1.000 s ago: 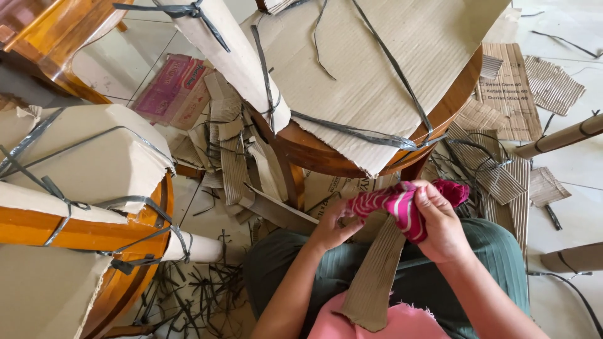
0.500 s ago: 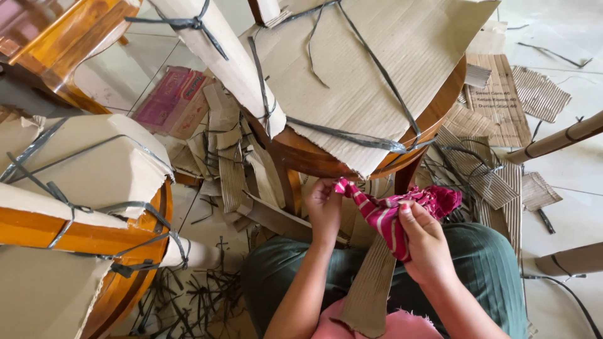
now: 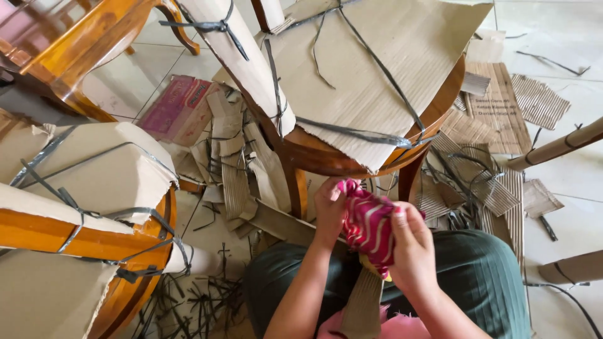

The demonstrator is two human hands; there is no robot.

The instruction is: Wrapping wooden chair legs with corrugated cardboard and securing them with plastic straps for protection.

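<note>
Much is cut off here: the wooden chair (image 3: 352, 157) at upper centre loses its back past the top edge, and its seat lies mostly under a corrugated cardboard sheet (image 3: 389, 56) tied with dark plastic straps (image 3: 352, 130). A second wrapped piece of furniture (image 3: 81, 207) at the left edge runs out of frame, so its shape is hard to make out. The person's face is out of view; only forearms, green trousers and a pink hem show at the bottom.

Two hands work at lower centre. The left hand (image 3: 330, 210) pinches the upper corner of a pink-and-white striped cloth (image 3: 367, 226), fingers together on the fabric. The right hand (image 3: 408, 251) clamps the bunched cloth from the right, fingers curled over it; its palm side is hidden. The cloth sits between both hands, just below the chair seat and above the lap, over one strip of brown corrugated card (image 3: 364, 301).

One flat pink carton (image 3: 179, 107) lies on the floor at upper left. A printed cardboard panel (image 3: 502, 103) lies at upper right, among torn scraps and loose strap offcuts too many to count.
</note>
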